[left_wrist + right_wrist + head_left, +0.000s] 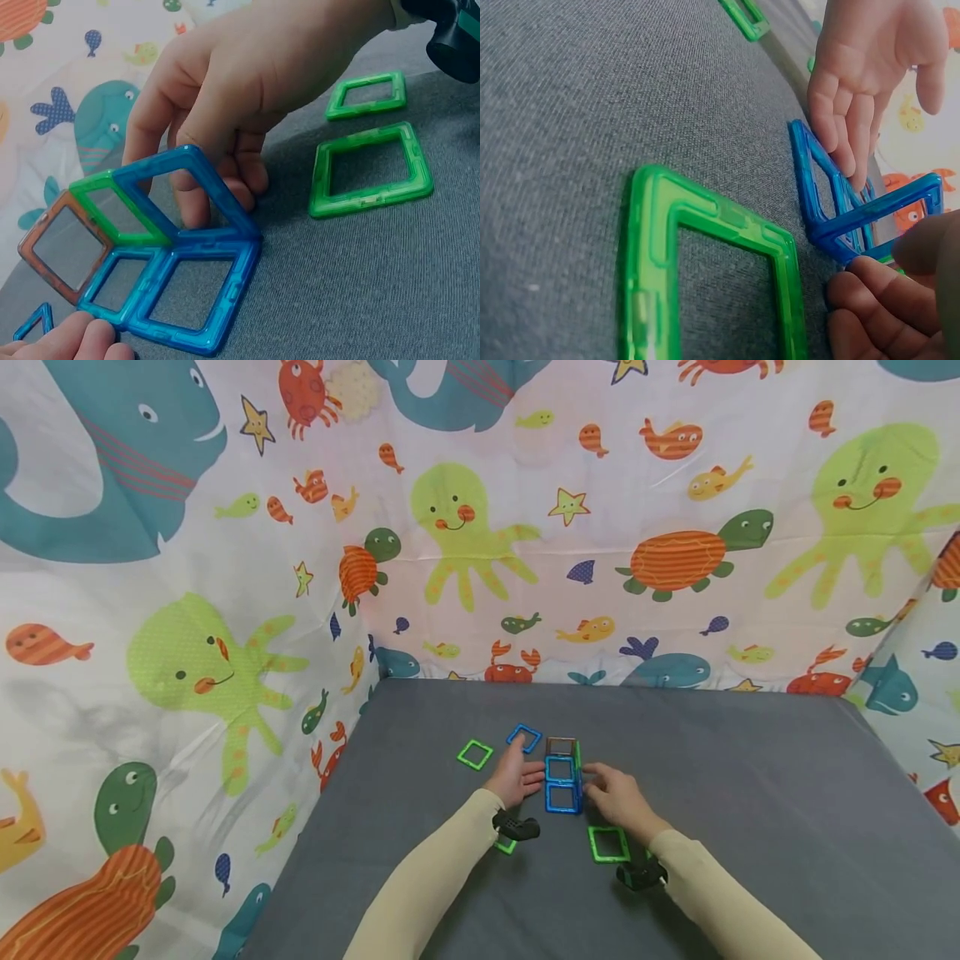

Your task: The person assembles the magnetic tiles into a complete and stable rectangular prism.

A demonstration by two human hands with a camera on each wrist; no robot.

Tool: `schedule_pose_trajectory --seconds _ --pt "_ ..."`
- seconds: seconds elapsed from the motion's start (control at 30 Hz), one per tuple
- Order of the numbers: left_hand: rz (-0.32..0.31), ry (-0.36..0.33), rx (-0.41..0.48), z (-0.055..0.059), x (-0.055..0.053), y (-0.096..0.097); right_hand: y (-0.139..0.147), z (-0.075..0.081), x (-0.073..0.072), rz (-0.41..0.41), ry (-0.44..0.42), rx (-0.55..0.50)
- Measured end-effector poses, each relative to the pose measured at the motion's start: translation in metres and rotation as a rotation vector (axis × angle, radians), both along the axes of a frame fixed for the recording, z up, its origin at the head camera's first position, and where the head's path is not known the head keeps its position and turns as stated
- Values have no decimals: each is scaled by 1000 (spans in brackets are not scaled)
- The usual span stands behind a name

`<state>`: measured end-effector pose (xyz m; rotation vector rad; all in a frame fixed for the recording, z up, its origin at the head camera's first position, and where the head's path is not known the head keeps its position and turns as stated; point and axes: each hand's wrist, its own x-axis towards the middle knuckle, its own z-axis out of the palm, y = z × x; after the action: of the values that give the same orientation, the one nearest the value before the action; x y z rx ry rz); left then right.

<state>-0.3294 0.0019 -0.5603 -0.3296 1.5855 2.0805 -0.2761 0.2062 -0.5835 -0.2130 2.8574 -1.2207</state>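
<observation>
Several square magnetic tiles form an angular structure. Two blue tiles [174, 340] lie flat in a row; along their right side stand an upright blue tile [223, 191] and an upright green tile [139, 240]. At the far end an orange-brown tile [51, 274] stands up. My left hand [515, 777] has its fingers straight, tips right at the left edge of the flat blue tiles. On the other side my right hand [618, 797] rests its loosely bent fingers against the outside of the upright tiles, its thumb near the blue tile's top edge.
A loose green tile [611, 860] lies below my right hand, another partly under that wrist. Beyond my left hand are a blue tile [535, 732] and a green tile [467, 762]. One more green tile [506, 848] shows beneath my left wrist. A sea-animal curtain [555, 635] borders the grey table.
</observation>
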Motion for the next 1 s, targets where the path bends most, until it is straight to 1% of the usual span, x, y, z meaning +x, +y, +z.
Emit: schedule_pose_trajectory --seconds 0.2,0.47,0.63,0.8,0.9,0.93,1.0 --pt "-7 13 -3 2 1 -1 0 -1 -3 -2 -5 17" --pt "5 15 -12 0 0 0 -1 -3 -4 -11 7 31" --pt "3 23 -31 3 1 1 -1 -3 -5 -17 13 42" --pt "-17 46 -50 1 1 2 -1 -2 -5 -37 6 58" --pt "-30 74 -100 -2 0 2 -2 -4 -6 -40 6 61" --pt "-31 99 -134 -3 -1 2 -3 -4 -6 -41 7 58" --pt "-15 176 -226 -4 -1 3 -4 -5 -6 -39 14 59"
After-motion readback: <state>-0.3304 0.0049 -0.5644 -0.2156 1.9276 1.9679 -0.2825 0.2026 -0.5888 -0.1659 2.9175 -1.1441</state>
